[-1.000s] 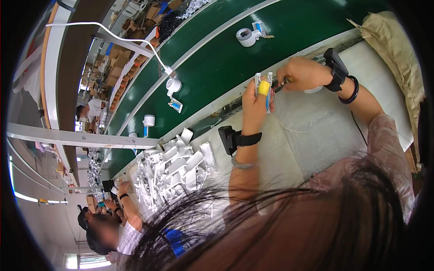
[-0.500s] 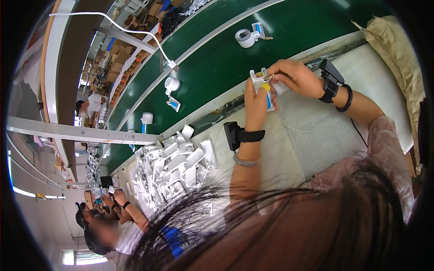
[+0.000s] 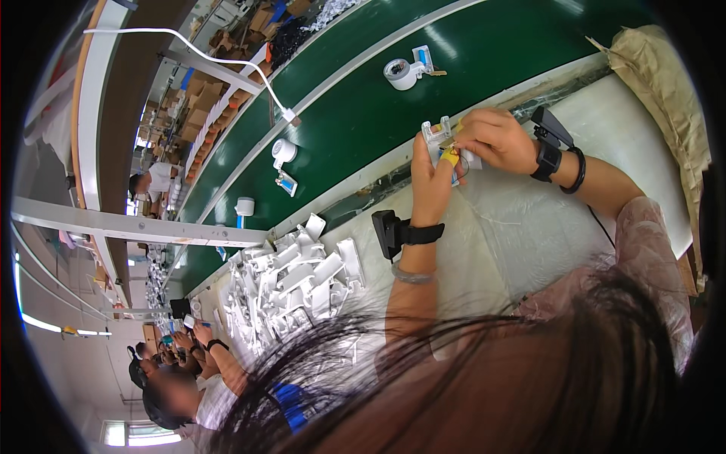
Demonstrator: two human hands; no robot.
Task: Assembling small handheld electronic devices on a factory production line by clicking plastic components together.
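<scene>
Housing over the belt's near edge, seemingly part-built | your left hand grips it, your right hand meets its side, grasp unclear | round-headed pieces on belt look assembled, heaped white parts unjoined

A hand has room across the plastic-covered bench between the two forearms. To the left, a heap of white parts blocks any low pass. Beyond, the green belt offers a gap between two round white units (a white cable crosses nearby, height unclear). Brown paper obstructs the far right.
</scene>
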